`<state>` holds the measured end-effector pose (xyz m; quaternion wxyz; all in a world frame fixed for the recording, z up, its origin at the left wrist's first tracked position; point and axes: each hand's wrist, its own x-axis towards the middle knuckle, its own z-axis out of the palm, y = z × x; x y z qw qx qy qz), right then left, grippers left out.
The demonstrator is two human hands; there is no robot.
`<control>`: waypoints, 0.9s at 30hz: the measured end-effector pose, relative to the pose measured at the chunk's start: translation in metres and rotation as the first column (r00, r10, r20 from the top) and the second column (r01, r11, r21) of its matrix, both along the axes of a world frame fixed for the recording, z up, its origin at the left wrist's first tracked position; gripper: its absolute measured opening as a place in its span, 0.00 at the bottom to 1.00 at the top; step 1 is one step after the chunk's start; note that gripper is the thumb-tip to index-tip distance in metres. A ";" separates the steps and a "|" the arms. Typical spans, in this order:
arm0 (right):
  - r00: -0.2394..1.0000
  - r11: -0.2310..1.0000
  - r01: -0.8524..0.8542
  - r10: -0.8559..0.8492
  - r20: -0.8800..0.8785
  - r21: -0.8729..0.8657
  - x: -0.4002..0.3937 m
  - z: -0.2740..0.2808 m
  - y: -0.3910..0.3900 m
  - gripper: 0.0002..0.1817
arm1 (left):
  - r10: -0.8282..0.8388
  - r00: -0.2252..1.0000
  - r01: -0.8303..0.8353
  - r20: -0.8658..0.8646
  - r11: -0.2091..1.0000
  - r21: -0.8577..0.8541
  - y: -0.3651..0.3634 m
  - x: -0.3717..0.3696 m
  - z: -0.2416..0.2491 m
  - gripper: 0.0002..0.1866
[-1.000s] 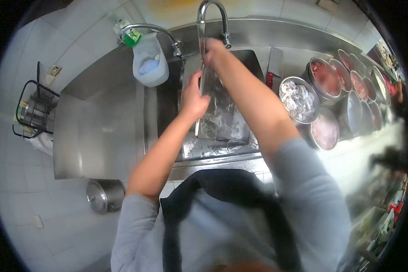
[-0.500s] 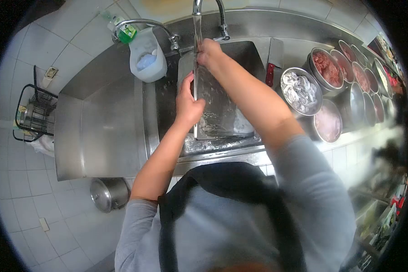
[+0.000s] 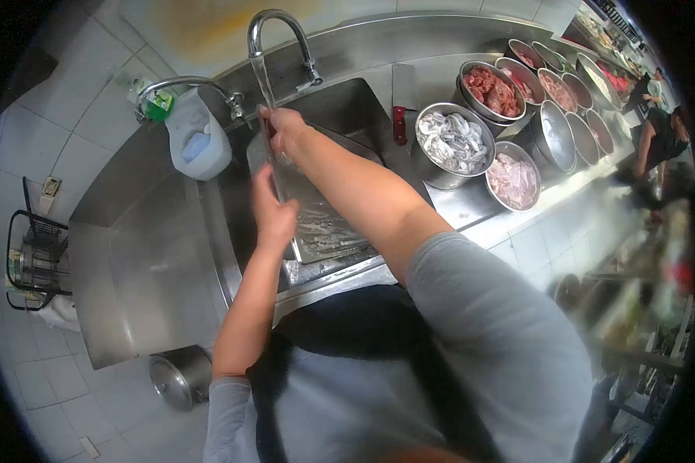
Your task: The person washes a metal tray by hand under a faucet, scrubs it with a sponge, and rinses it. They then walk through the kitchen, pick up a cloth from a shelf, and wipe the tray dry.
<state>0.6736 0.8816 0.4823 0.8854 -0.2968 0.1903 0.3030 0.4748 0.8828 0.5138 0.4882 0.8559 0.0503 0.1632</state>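
A wet metal tray (image 3: 328, 220) leans at a slant in the sink (image 3: 359, 100), its long edge toward the left. My left hand (image 3: 274, 212), slightly blurred, is at that edge with the thumb on the near face and the fingers on the other side. Higher up, my right hand (image 3: 287, 130) has its fingers curled round the tray's upper corner. Water runs from the curved tap (image 3: 279, 14) down by the right hand and along the edge. The right fingertips are partly hidden.
Right of the sink lie a red-handled cleaver (image 3: 399, 126), a bowl of grey-white strips (image 3: 454, 143), a bowl of red meat (image 3: 490, 91) and several more bowls. On the left are a white plastic container (image 3: 201, 154) and a lidded pot (image 3: 181, 378). A person (image 3: 660, 139) is at far right.
The view has shifted and turned, so the sink and bowls appear further left. The tray looks tilted where it was upright in view. Both hands remain at its edge.
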 end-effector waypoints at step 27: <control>0.966 0.988 -0.157 0.150 0.212 0.013 -0.056 0.062 -0.018 0.16 | -0.084 0.995 0.074 -0.047 0.981 -0.180 0.050 0.111 0.023 0.15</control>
